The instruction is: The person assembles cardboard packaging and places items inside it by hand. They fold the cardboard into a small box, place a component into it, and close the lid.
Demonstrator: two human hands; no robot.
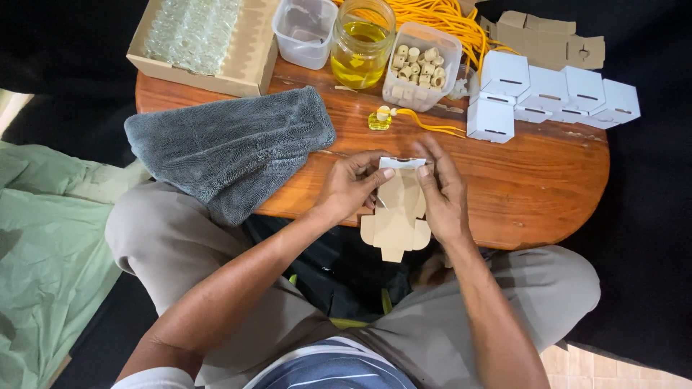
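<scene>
Your left hand (pixel 349 186) and right hand (pixel 441 191) hold a flat, unfolded box blank (pixel 395 216) between them, over the near edge of the wooden table (pixel 533 180). The blank's long axis runs away from you: its white-edged top flap points toward the far side of the table, and its small bottom tab hangs past the table edge, above your lap. The brown inner face is turned up toward you.

Your left fingers are closed on the blank's upper left edge, thumb on top. Your right fingers are pinched on the upper right edge, with the index finger stretched forward past the top flap.

Just beyond the blank, a small yellow bottle (pixel 380 119) lies on the table with an orange cord (pixel 432 126) trailing to the right. To your left, a grey cloth (pixel 231 148) covers the table's left end and droops over the near edge onto your knee. To your right, the tabletop is bare out to its rounded end, so that is your open room.

Along the far edge stand a cardboard tray (pixel 252 50) of clear pieces, an empty tub (pixel 306 29), a jar (pixel 362 43) of yellow liquid, and a tub of wooden caps (pixel 420 63). Folded white boxes (pixel 548 97) cluster at the far right, with brown blanks (pixel 548 36) behind them.
</scene>
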